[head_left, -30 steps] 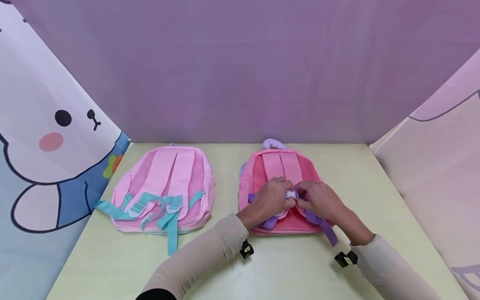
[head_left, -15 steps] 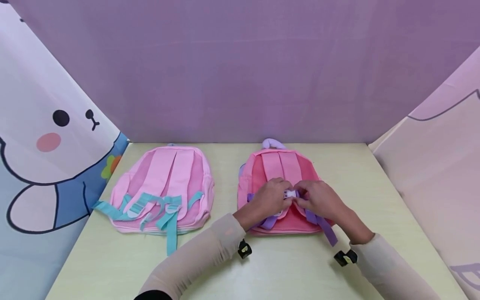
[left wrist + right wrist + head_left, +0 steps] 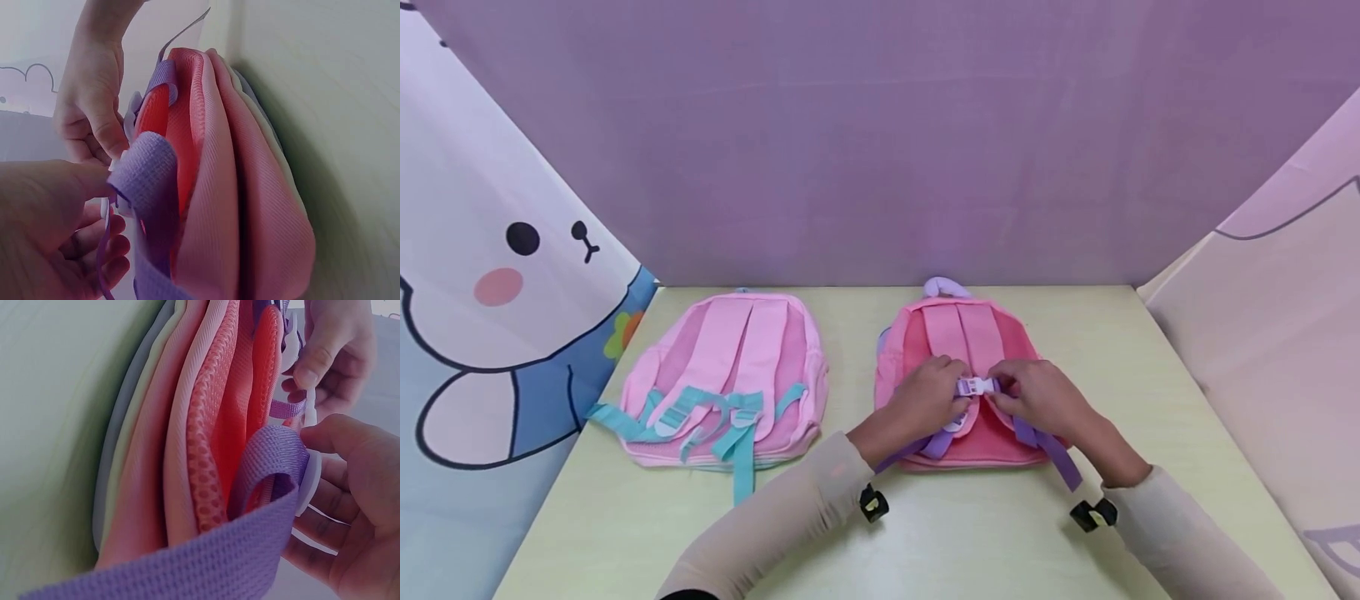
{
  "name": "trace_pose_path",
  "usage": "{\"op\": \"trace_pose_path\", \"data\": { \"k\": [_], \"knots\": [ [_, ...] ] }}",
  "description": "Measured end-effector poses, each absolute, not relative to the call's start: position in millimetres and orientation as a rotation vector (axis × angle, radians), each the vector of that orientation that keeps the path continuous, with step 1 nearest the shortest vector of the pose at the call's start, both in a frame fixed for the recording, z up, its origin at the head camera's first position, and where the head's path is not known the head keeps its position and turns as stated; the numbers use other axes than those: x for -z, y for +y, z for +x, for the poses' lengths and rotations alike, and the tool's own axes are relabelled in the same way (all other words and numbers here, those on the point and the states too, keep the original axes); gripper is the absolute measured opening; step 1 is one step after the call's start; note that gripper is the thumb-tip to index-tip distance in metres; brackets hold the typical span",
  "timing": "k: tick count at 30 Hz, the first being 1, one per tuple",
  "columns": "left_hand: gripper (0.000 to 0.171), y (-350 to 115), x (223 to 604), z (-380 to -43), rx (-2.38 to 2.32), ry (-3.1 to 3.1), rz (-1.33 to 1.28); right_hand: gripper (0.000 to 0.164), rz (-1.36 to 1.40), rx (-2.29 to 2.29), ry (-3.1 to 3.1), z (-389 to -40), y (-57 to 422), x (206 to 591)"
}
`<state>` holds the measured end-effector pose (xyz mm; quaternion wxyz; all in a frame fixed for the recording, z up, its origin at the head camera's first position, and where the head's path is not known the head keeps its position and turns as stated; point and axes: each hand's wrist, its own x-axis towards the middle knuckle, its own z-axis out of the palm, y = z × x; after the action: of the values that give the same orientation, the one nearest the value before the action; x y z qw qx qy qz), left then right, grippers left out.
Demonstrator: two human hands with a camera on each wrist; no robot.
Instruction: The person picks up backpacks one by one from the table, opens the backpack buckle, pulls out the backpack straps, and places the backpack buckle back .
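A coral-pink backpack (image 3: 917,333) lies with its shoulder straps facing up. Across those straps runs a purple webbing strap (image 3: 147,165) with a white side-release buckle (image 3: 977,386), whose two halves look joined. My left hand (image 3: 921,400) pinches the purple strap just left of the buckle, thumb above and fingers curled below. On the other side, my right hand (image 3: 1041,396) grips the buckle's right end between thumb and fingers. In the right wrist view, a loop of purple webbing (image 3: 272,450) stands in front of the right fingertips and partly hides the buckle.
Left of it lies a light pink backpack (image 3: 718,333) with loose turquoise straps (image 3: 745,467), one hanging onto the pale table (image 3: 880,533). A loose purple strap end (image 3: 1063,462) hangs off the coral backpack's lower right. Purple cloth (image 3: 880,150) stands behind the table.
My left hand has slid left, away from the buckle along the strap, so more of the white buckle shows. My right hand has stayed nearly in place.
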<state>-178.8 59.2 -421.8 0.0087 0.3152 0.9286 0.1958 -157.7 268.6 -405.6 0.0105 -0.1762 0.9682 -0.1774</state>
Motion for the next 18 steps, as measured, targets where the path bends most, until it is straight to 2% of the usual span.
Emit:
{"op": "trace_pose_path", "data": {
  "k": [6, 18],
  "knots": [
    [0.029, 53.2, 424.2, -178.3, -0.651, 2.934, 1.015, 0.032, -0.545, 0.577, 3.016, -156.8, 267.1, 405.0],
    [0.028, 49.1, 424.1, -177.2, -0.690, 2.914, 0.957, 0.029, -0.508, 0.595, 3.017, -156.0, 268.8, 407.6]
  ]
}}
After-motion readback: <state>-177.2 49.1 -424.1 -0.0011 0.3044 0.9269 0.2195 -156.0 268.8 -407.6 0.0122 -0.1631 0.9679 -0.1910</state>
